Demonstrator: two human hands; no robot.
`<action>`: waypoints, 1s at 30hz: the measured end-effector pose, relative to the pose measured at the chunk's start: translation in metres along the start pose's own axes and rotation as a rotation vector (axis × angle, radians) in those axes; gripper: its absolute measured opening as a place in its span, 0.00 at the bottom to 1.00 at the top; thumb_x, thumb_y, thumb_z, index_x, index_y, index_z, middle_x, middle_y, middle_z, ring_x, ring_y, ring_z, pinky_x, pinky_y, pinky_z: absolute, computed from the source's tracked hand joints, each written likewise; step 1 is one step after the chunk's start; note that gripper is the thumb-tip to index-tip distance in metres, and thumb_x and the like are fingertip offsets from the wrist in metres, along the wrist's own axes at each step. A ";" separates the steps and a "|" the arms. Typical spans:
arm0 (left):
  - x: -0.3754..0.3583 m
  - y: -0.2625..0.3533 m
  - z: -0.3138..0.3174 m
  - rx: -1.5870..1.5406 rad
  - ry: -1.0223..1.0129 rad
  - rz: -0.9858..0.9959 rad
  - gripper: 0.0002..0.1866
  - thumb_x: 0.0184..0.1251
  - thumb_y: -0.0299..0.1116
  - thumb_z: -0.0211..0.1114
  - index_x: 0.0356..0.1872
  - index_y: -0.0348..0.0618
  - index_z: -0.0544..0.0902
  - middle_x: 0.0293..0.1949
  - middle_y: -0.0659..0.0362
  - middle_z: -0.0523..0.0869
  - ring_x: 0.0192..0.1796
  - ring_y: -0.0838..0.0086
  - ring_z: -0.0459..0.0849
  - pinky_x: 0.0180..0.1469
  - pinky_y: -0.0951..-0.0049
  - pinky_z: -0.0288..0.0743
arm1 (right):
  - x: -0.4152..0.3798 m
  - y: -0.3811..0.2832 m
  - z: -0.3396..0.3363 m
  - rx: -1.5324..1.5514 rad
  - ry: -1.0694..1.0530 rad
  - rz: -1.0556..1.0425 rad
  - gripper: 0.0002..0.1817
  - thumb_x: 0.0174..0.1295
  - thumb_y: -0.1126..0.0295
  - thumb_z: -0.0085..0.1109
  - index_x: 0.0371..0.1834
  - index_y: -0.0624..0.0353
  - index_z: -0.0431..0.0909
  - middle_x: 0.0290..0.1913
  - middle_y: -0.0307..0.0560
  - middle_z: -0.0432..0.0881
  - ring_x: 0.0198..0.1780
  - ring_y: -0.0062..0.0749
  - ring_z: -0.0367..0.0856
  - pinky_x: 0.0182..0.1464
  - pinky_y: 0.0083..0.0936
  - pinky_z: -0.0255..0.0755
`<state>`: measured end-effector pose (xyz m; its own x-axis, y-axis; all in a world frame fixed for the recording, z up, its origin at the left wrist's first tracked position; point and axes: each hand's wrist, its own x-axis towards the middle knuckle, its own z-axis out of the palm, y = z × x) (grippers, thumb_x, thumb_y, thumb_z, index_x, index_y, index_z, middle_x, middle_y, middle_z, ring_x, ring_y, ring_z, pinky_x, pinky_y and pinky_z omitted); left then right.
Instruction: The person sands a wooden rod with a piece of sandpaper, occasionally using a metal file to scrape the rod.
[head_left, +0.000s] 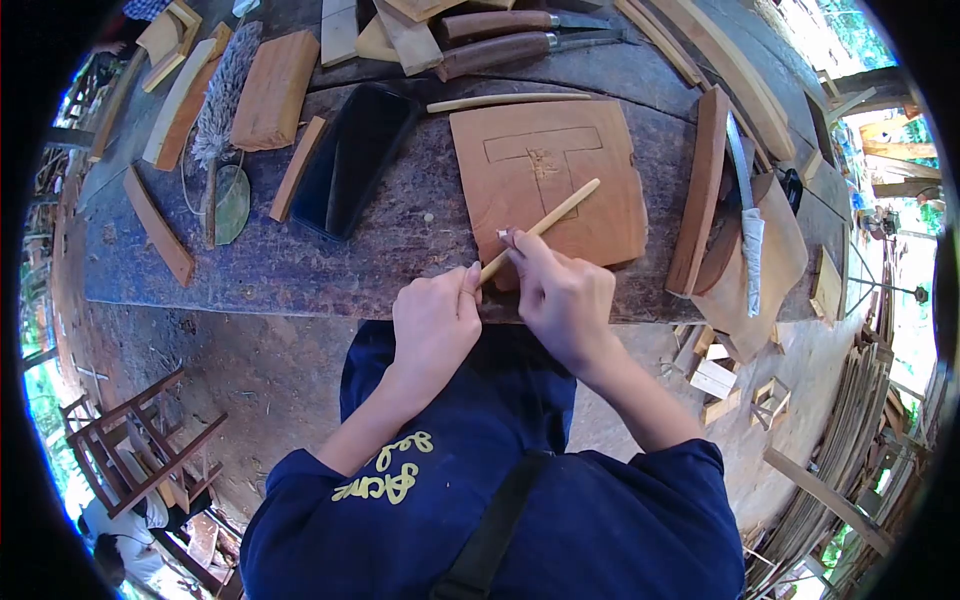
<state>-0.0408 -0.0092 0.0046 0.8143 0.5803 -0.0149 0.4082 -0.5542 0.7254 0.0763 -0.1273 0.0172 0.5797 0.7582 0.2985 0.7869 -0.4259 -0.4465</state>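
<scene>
Head view: both bare hands work at the near edge of a dark, worn wooden bench point(410, 225), on a slim, pale, round wooden stick point(560, 212). The stick slants up and to the right, its far end above a thin, roughly square, reddish-brown wooden board point(612, 225); whether stick and board touch, I cannot tell. The left hand point(437, 312) has its grip closed around the stick's near end, thumb on top and fingers curled. The right hand point(560, 298), just beside it, has its grip pinched on the stick farther up, thumb and forefinger together; a small whitish bit at the fingertips is too small to identify.

On the board, a drawn T-shaped outline has a rough patch where its bars meet. Along the board's far edge lies a thin, pale wooden strip point(508, 101). Left of the board lies a black, glossy phone point(355, 165); beyond the strip lie two brown-handled metal chisels point(497, 54). To the right stands a long, reddish-brown wooden block point(700, 190), near a narrow metal blade with a white-wrapped handle point(752, 260).
</scene>
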 end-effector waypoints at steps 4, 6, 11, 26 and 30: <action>0.000 0.000 -0.003 -0.032 -0.017 -0.035 0.21 0.79 0.36 0.55 0.23 0.39 0.81 0.17 0.46 0.76 0.21 0.53 0.80 0.28 0.57 0.68 | 0.032 0.041 -0.016 -0.059 0.117 0.191 0.06 0.62 0.71 0.61 0.40 0.47 0.81 0.24 0.50 0.84 0.25 0.46 0.86 0.26 0.42 0.75; 0.002 0.004 -0.005 -0.044 -0.026 -0.068 0.21 0.79 0.36 0.55 0.23 0.39 0.81 0.17 0.46 0.77 0.22 0.52 0.80 0.29 0.56 0.68 | 0.038 0.047 -0.015 -0.104 0.154 0.216 0.04 0.63 0.71 0.60 0.39 0.47 0.81 0.23 0.50 0.83 0.25 0.48 0.86 0.27 0.43 0.75; 0.003 0.001 -0.001 -0.055 0.001 -0.051 0.22 0.80 0.37 0.54 0.23 0.38 0.80 0.16 0.46 0.76 0.20 0.53 0.79 0.28 0.57 0.67 | 0.007 0.009 0.001 0.092 0.058 -0.034 0.12 0.56 0.74 0.62 0.44 0.47 0.82 0.24 0.49 0.84 0.25 0.45 0.86 0.29 0.39 0.78; -0.007 -0.002 -0.009 -0.312 -0.009 0.032 0.08 0.76 0.29 0.62 0.38 0.34 0.85 0.17 0.57 0.80 0.21 0.78 0.81 0.25 0.76 0.69 | 0.036 0.046 -0.008 -0.157 0.225 0.174 0.04 0.71 0.65 0.57 0.40 0.49 0.80 0.23 0.50 0.84 0.26 0.50 0.85 0.28 0.42 0.75; -0.007 -0.006 -0.004 -0.234 0.037 0.089 0.07 0.75 0.28 0.63 0.37 0.36 0.84 0.19 0.55 0.80 0.20 0.73 0.81 0.26 0.74 0.70 | 0.036 0.038 -0.003 -0.108 0.239 0.185 0.03 0.71 0.66 0.58 0.41 0.49 0.80 0.23 0.49 0.84 0.25 0.48 0.85 0.27 0.42 0.75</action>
<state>-0.0507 -0.0074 0.0030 0.8255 0.5590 0.0782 0.2251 -0.4530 0.8626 0.1272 -0.1178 0.0133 0.7380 0.5313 0.4161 0.6743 -0.6054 -0.4229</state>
